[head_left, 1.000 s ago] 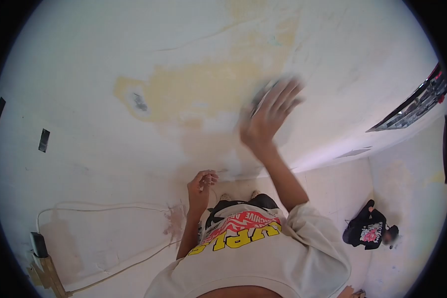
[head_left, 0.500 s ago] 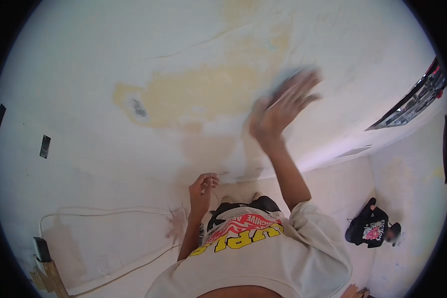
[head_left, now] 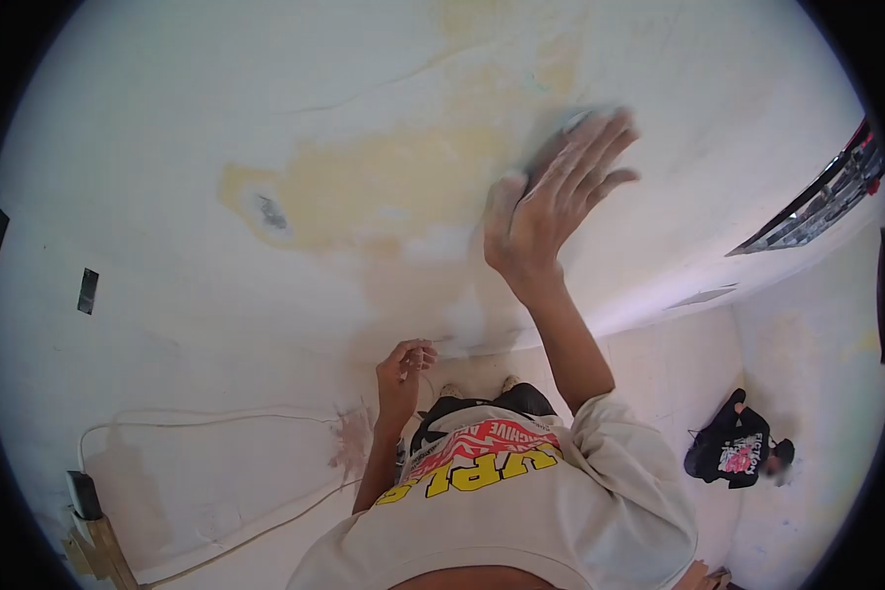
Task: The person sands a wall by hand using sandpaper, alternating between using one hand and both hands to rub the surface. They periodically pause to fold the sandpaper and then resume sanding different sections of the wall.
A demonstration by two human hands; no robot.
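Head view: right hand [head_left: 546,211] fingers [head_left: 590,147] stretched flat, pinning a grey pad [head_left: 572,122] to the wall [head_left: 167,147], at the yellow patch's [head_left: 383,187] right edge. Left hand [head_left: 403,369] lower down, fingers curled in by the wall; contents unclear. Cable [head_left: 216,417] runs low left.

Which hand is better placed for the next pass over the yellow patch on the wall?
Right. The right hand presses a grey pad flat against the wall beside the yellow patch; the left hand is curled lower down, off it.
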